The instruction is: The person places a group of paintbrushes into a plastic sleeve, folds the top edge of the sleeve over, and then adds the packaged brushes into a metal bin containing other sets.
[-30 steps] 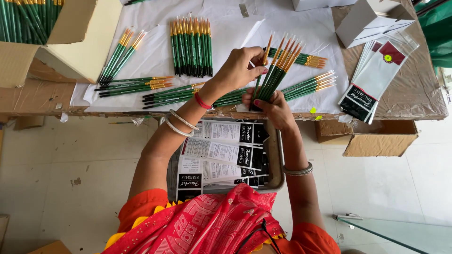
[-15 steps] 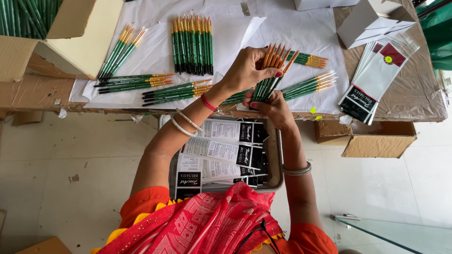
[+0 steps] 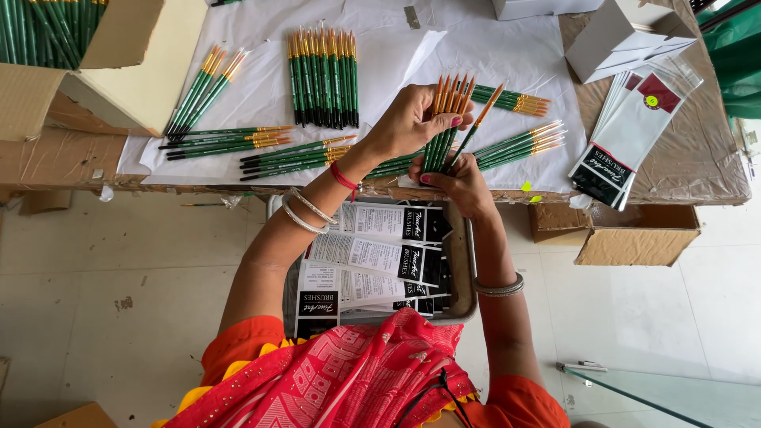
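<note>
My right hand [image 3: 458, 184] grips the lower ends of a bunch of green-handled paintbrushes [image 3: 446, 131] with orange tips, held upright over the table's near edge. My left hand [image 3: 412, 120] cups the bunch from the left, fingers pressing the brushes together; one brush [image 3: 478, 123] leans out to the right. More brushes lie in sorted groups on white paper [image 3: 396, 59]: a row [image 3: 323, 75] at the back, fans [image 3: 206, 87] at the left and piles [image 3: 519, 143] at the right.
A tray [image 3: 468, 269] of packed brush sleeves rests on my lap. Empty clear sleeves with black headers [image 3: 626, 135] lie at the right, white boxes [image 3: 618, 36] behind them. An open carton of brushes [image 3: 47, 40] stands at the left; a cardboard box [image 3: 634, 238] sits under the table.
The fanned brushes have been drawn together into a tighter bunch. My left hand has slid down from the tips to the side of the bunch.
</note>
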